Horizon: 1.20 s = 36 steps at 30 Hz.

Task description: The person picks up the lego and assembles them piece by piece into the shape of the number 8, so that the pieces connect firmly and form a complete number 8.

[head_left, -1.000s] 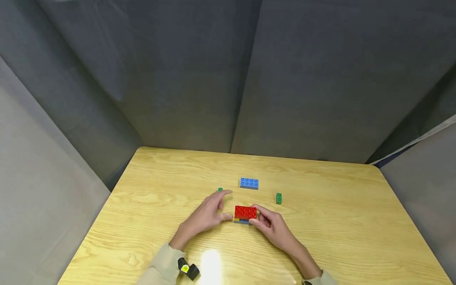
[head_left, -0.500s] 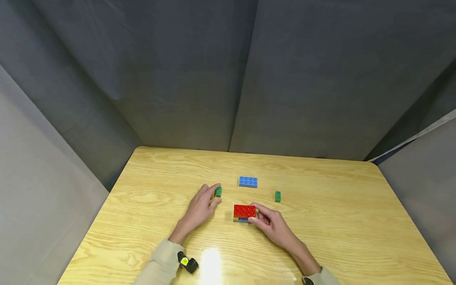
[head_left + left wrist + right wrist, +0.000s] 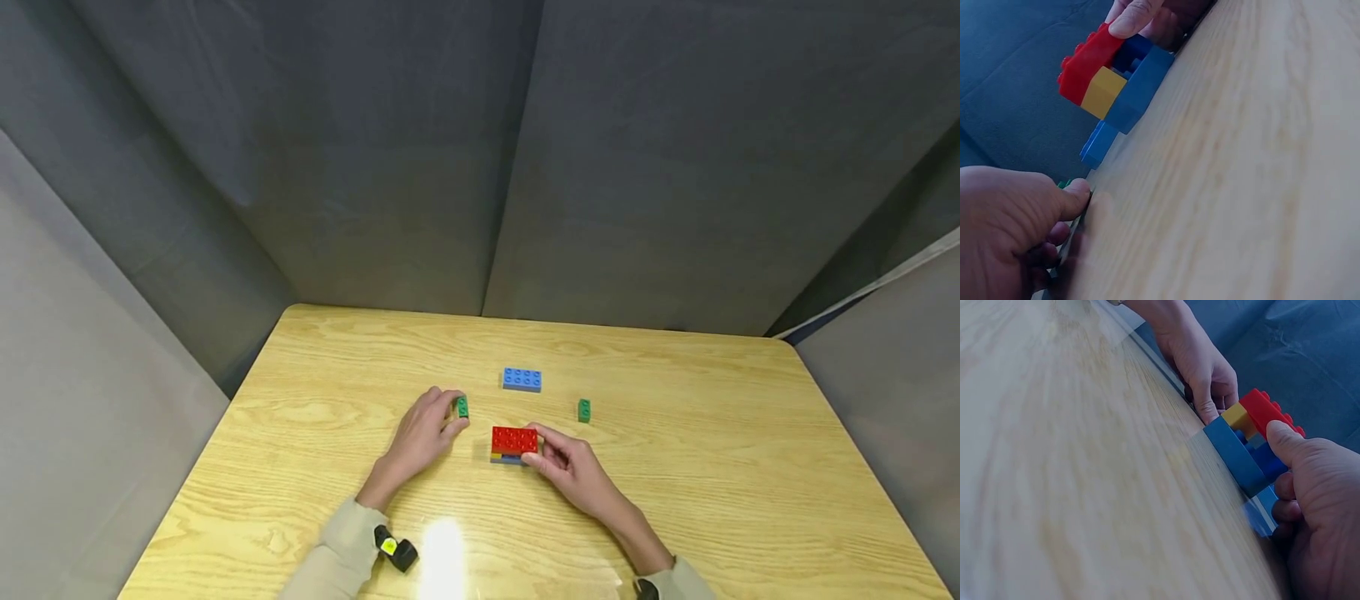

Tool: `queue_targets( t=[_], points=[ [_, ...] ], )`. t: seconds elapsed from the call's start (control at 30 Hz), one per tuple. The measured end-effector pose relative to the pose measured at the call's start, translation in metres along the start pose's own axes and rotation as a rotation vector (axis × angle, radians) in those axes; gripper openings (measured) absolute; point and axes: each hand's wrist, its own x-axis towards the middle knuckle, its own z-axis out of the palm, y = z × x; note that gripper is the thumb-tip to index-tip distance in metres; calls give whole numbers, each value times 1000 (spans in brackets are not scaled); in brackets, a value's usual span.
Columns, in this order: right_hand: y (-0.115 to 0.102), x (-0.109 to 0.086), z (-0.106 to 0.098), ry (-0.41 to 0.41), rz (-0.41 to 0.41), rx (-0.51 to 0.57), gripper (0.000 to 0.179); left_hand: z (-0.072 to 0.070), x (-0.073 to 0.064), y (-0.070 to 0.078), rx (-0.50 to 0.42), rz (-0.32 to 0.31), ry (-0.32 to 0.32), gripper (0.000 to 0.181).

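Note:
My left hand [image 3: 420,431] pinches a small green toy brick [image 3: 462,407] between thumb and fingertips, low over the table. In the left wrist view the thumb hides most of that brick. On the right, my right hand [image 3: 572,468] grips the right end of a brick stack, thumb in front and fingers behind. Its top is a red eight-stud brick [image 3: 514,439]. Under the red one, a yellow brick [image 3: 1239,419] fills the left end and a dark blue piece [image 3: 1267,459] the right, with a gap between them. A blue brick [image 3: 1230,453] forms the base.
A loose blue eight-stud brick [image 3: 522,380] lies behind the stack. Another small green brick [image 3: 584,410] lies to the right, beyond the right hand. The wooden table [image 3: 712,467] ends at a grey curtain [image 3: 390,167] at the back.
My left hand has moved left and away from the stack to the green brick, and its thumb and fingers have closed on it. The right hand keeps hold of the stack.

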Motion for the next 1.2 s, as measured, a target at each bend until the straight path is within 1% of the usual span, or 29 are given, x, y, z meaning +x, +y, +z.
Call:
queue_targets(
  t=[0.17, 0.23, 0.37, 0.5, 0.63, 0.73, 0.93, 1.07, 1.2],
  points=[
    [1, -1, 0, -2, -7, -7, 38, 2, 0, 1, 9, 9, 3, 41],
    [9, -2, 1, -6, -13, -13, 38, 2, -1, 1, 9, 12, 3, 40],
    [12, -2, 1, -10, -27, -9, 37, 2, -2, 1, 14, 18, 2, 39],
    [14, -1, 1, -5, -19, -15, 37, 3, -3, 2, 15, 27, -3, 38],
    [14, -1, 1, 5, -7, -23, 37, 3, -4, 3, 9, 33, -17, 37],
    [15, 0, 2, 16, -8, -25, 37, 2, -4, 4, -12, 32, -30, 37],
    [17, 2, 3, 31, -15, -30, 36, 2, -5, 7, -45, 16, -70, 36],
    [19, 2, 4, 36, -30, -38, 36, 3, -6, 8, -42, 14, -80, 36],
    [18, 3, 4, 33, -14, -36, 36, 2, -6, 12, -58, 18, -82, 35]
  ],
)
